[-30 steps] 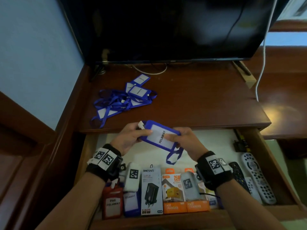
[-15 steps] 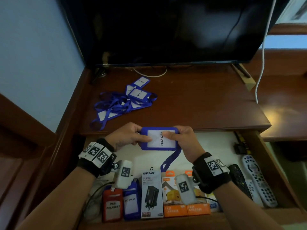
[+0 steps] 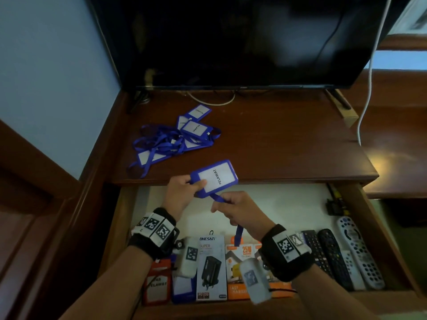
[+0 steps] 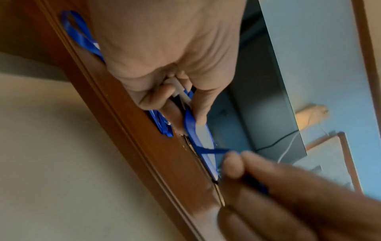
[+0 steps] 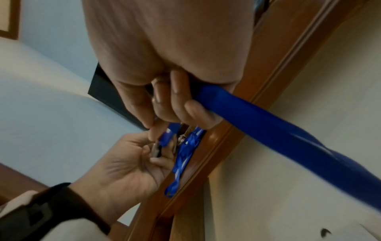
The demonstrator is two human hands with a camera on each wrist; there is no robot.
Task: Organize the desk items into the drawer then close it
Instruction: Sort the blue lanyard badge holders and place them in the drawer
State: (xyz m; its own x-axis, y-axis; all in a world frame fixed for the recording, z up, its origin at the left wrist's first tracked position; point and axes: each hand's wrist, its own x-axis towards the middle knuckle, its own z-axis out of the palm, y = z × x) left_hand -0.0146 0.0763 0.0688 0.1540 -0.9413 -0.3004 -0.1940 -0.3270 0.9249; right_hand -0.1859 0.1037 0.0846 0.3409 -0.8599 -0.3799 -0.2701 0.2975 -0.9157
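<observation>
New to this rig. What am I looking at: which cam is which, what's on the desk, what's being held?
There is no robot here: a person works bare-handed with a camera on the head and one strapped to each wrist. The wide picture is the head view, looking down at a wooden desk and its open drawer. The two close-ups look along each hand from the wrist.

The left hand grips a blue badge holder by its end. The right hand pinches its blue lanyard, which trails down towards the drawer.

On the desk lies a tangle of more badges in front of a dark screen. The drawer holds charger boxes, a red badge holder and remote controls.
</observation>
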